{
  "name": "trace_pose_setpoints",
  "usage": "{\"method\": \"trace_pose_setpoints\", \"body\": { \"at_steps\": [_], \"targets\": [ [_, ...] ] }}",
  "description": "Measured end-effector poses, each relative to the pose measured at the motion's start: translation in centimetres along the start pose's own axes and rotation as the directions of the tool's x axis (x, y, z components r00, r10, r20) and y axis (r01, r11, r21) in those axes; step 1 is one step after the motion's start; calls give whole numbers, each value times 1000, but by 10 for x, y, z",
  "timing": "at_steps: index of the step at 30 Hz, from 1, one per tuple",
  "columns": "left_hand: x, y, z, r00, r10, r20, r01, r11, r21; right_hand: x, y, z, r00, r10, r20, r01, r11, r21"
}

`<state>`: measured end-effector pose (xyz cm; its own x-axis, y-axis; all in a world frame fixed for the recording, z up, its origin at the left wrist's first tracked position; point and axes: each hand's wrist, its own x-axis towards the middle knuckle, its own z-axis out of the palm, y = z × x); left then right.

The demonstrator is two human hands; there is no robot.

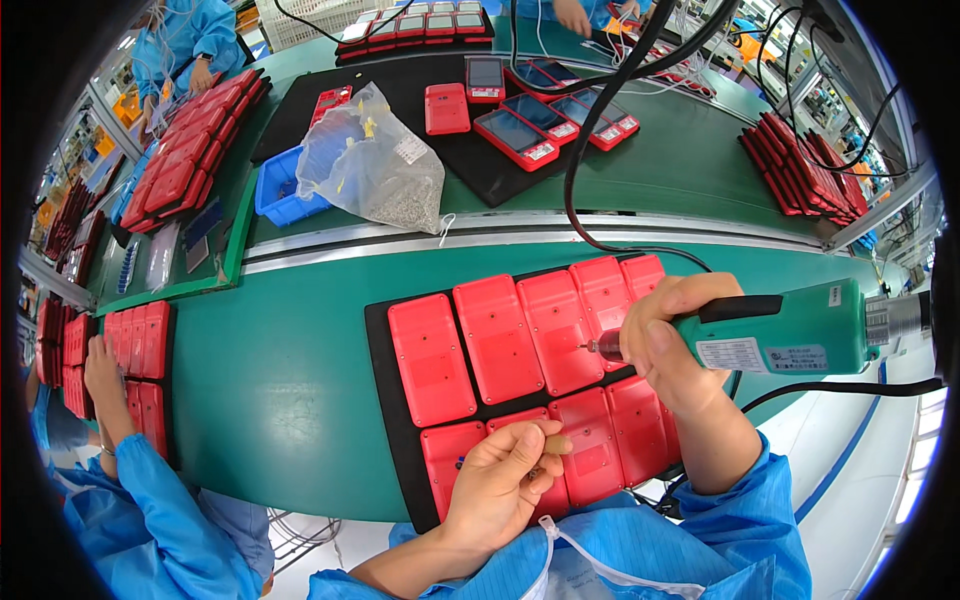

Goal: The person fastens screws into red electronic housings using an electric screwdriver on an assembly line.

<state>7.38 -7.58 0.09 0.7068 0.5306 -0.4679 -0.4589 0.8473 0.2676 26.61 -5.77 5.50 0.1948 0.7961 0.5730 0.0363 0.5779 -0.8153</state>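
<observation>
My right hand grips a green electric screwdriver lying sideways, its thin bit pointing left over the red plastic cases. Several of these red cases lie in two rows on a black foam tray, with small screw holes in their backs. Low over the near row is my left hand, its fingers pinched together. A small tan piece shows at the fingertips; a finger cot or a held part, I cannot tell which. Whatever else the fingers hold is hidden.
A clear plastic bag of small metal parts leans over a blue bin beyond the metal rail. Red handheld devices with screens lie behind on black matting. Stacked red cases stand left and right. A co-worker's hand touches cases at left. Cables hang overhead.
</observation>
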Motion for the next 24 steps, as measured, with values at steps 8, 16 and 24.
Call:
{"method": "trace_pose_setpoints", "body": {
  "at_steps": [8,16,24],
  "targets": [
    [3,0,-7,999,26,27,-26,999,-19,-1,5,0,998,-55,23,54,998,32],
    [2,-2,-5,998,55,16,-54,998,-33,-3,8,0,999,-44,31,44,999,10],
    [5,2,-2,997,54,59,-51,998,-49,1,7,4,996,66,-54,-71,992,-108]
  ]
}}
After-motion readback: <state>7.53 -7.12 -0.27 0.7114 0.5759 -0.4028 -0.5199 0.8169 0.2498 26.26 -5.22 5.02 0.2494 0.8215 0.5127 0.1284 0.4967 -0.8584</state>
